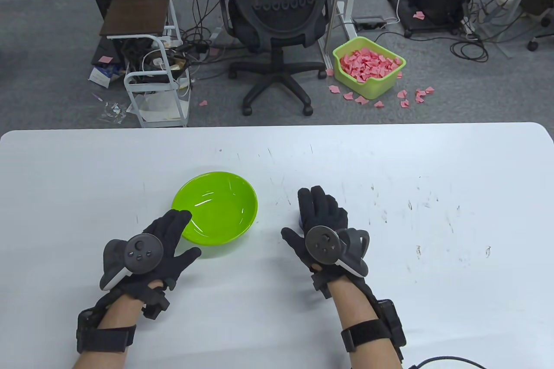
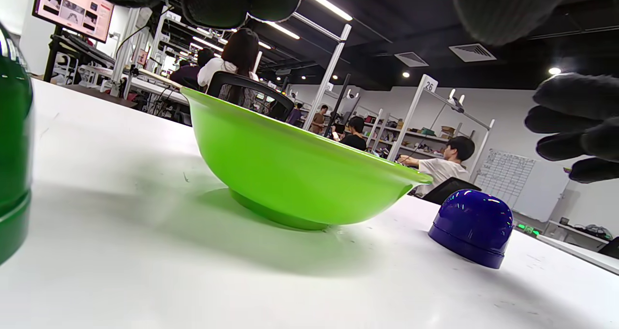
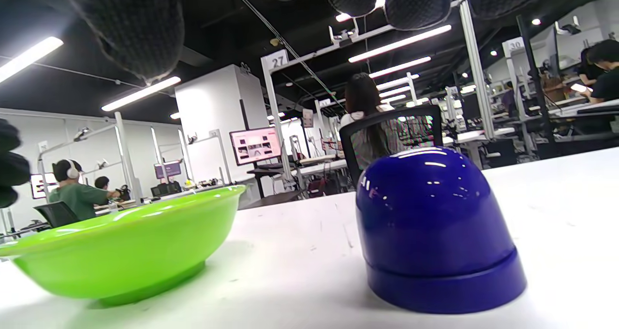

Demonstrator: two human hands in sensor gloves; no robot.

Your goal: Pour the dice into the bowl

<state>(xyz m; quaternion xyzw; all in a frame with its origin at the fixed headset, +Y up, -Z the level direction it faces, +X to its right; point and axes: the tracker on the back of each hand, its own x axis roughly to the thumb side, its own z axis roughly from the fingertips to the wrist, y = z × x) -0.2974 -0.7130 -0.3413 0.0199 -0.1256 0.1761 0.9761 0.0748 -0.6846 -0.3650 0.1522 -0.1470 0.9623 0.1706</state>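
Note:
A bright green bowl point(image 1: 215, 208) stands on the white table point(image 1: 433, 256), and no dice show in it. A dark blue dome-shaped cup point(image 3: 435, 227) stands mouth down to the bowl's right. In the table view only a sliver of the blue cup point(image 1: 299, 222) shows under my right hand point(image 1: 309, 215). That hand hovers over the cup with fingers spread, holding nothing. My left hand point(image 1: 173, 235) is open at the bowl's near left rim. The bowl point(image 2: 290, 174) and the blue cup point(image 2: 471, 227) also show in the left wrist view. No dice are in view.
A dark green rounded object point(image 2: 12, 164) stands on the table at the left edge of the left wrist view; the table view does not show it. Beyond the table's far edge stand an office chair point(image 1: 277, 18) and a green bin point(image 1: 368, 67) of pink paper.

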